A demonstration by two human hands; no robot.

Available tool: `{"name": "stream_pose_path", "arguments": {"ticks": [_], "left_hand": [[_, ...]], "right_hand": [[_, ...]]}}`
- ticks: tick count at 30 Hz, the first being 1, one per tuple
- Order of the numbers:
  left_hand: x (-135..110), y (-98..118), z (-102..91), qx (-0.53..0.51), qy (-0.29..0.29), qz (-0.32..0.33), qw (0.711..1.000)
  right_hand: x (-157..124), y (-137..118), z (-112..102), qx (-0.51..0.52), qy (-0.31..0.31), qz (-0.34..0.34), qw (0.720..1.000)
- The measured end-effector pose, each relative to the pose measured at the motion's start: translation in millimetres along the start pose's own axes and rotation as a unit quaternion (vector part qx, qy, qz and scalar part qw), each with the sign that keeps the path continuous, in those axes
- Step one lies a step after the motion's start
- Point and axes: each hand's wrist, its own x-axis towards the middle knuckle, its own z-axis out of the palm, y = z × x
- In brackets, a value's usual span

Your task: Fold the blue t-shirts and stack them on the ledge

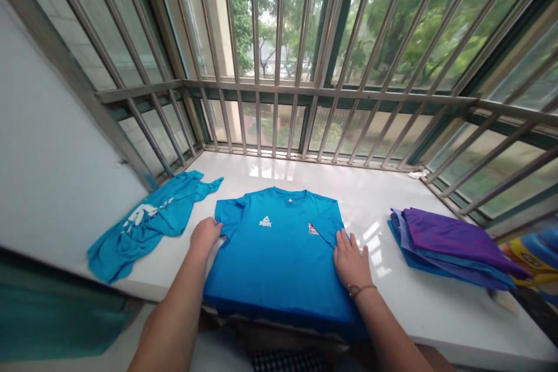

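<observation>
The left hand (204, 235) was curled and held the side edge of a blue T-shirt (274, 261). The right hand (351, 260) lay open and flat on it. The shirt sat on a white window ledge (366, 192). It looked soft and light, easy to hold by its edge.

Left hand (204, 236) pinches, right hand (351, 261) presses a blue T-shirt (274, 261).

Two hands (204, 235) (351, 267), two blue T-shirts (279, 250) (143, 224)
</observation>
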Motion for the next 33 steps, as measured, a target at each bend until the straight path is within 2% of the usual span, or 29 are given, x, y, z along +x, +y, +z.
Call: {"name": "stream_pose_path", "arguments": {"ticks": [3, 5, 7, 9, 11, 12, 14, 17, 19, 23, 27, 30, 33], "left_hand": [[2.8, 18.7, -2.1, -0.033, 0.035, 0.044, 0.998], [-8.9, 35.1, 2.5, -0.081, 0.081, 0.131, 0.985], [-30.0, 46.8, 13.5, -0.122, 0.106, 0.293, 0.942], [-54.9, 48.8, 29.2, -0.124, 0.103, 0.452, 0.877], [-76.2, 39.7, 45.5, -0.109, 0.094, 0.532, 0.835], [-83.6, 31.6, 52.7, -0.104, 0.094, 0.539, 0.83], [-90.2, 12.0, 63.0, -0.099, 0.106, 0.51, 0.848], [-84.0, -13.2, 67.8, -0.093, 0.132, 0.424, 0.891], [-76.1, -20.5, 65.6, -0.091, 0.131, 0.395, 0.905], [-68.0, -13.8, 57.0, -0.077, 0.093, 0.413, 0.903], [-73.7, -2.5, 51.4, -0.077, 0.067, 0.425, 0.899], [-81.8, 0.7, 51.3, -0.084, 0.053, 0.426, 0.899], [-87.2, 3.8, 54.3, -0.062, 0.057, 0.403, 0.911]], "right_hand": [[-2.4, -7.4, -4.9, 0.026, 0.058, -0.027, 0.998], [-6.8, -19.0, -7.9, 0.076, 0.1, -0.071, 0.99], [-12.9, -37.3, -9.7, 0.144, 0.117, -0.13, 0.974], [-19.6, -60.5, -10.2, 0.205, 0.113, -0.174, 0.956], [-25.7, -85.0, -10.7, 0.246, 0.102, -0.2, 0.943], [-28.3, -96.7, -11.3, 0.258, 0.097, -0.209, 0.938], [-32.0, -117.9, -14.3, 0.268, 0.086, -0.227, 0.932], [-32.4, -144.9, -23.5, 0.262, 0.07, -0.239, 0.933], [-27.4, -162.3, -31.6, 0.246, 0.064, -0.237, 0.938], [-2.5, -199.3, -44.4, 0.206, 0.068, -0.219, 0.951], [33.5, -229.2, -46.7, 0.238, 0.016, -0.181, 0.954], [60.0, -238.8, -45.3, 0.298, 0.001, -0.149, 0.943], [85.8, -235.1, -43.9, 0.364, 0.016, -0.111, 0.925]]}}
